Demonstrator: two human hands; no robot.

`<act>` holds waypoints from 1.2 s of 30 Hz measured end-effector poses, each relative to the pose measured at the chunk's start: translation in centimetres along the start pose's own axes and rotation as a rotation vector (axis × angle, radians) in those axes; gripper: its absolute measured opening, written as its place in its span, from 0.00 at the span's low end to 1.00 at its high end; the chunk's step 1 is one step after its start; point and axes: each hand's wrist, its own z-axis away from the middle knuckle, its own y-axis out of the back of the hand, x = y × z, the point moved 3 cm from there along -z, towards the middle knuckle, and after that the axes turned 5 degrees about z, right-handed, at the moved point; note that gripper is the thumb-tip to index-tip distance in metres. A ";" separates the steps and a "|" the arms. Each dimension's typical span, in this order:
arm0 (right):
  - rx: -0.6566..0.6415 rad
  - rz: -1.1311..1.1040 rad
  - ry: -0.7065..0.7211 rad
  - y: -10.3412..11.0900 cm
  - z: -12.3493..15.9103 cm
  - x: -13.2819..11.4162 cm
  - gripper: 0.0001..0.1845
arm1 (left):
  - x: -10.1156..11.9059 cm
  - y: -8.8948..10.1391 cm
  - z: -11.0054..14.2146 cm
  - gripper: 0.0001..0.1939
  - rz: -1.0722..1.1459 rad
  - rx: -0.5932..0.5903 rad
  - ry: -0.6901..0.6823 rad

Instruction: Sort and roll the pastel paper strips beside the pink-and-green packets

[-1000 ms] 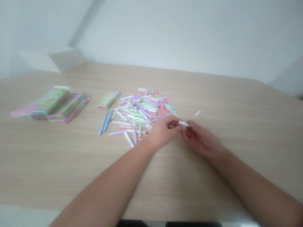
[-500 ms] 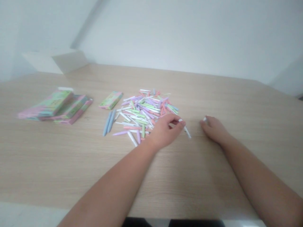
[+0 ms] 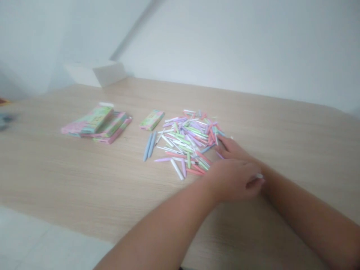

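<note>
My left hand [image 3: 233, 180] lies across the right wrist, with a small white tip [image 3: 259, 176] showing at its fingertips. That tip looks like a white stick, mostly hidden in the fingers. My right hand [image 3: 231, 147] rests at the right edge of a loose pile of pastel sticks [image 3: 188, 142], its fingers apart and touching a lilac stick [image 3: 219, 155]. The pile mixes white, pink, green, lilac and blue sticks, lying crisscross on the table.
Left of the pile lie two blue sticks [image 3: 149, 146] and a green-and-pink box [image 3: 152, 120]. Farther left is a stack of similar boxes [image 3: 95, 125] on the light wooden table [image 3: 84, 176]. A white box [image 3: 95, 74] stands behind the table.
My right hand has moved from right of the pile to its edge. My left hand has moved right across the right wrist. The whole view has shifted, with the table contents further right.
</note>
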 end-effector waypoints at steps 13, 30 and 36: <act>0.211 0.088 -0.413 1.7 1.2 5.3 0.24 | -1.1 0.0 0.0 0.12 -0.067 0.043 0.107; 0.045 0.306 -0.452 3.9 2.2 7.1 0.25 | -1.0 -1.3 0.5 0.14 -0.141 -0.009 0.087; -0.063 0.373 -0.394 3.3 1.7 5.1 0.17 | -0.7 -1.2 0.4 0.13 -0.129 -0.006 0.078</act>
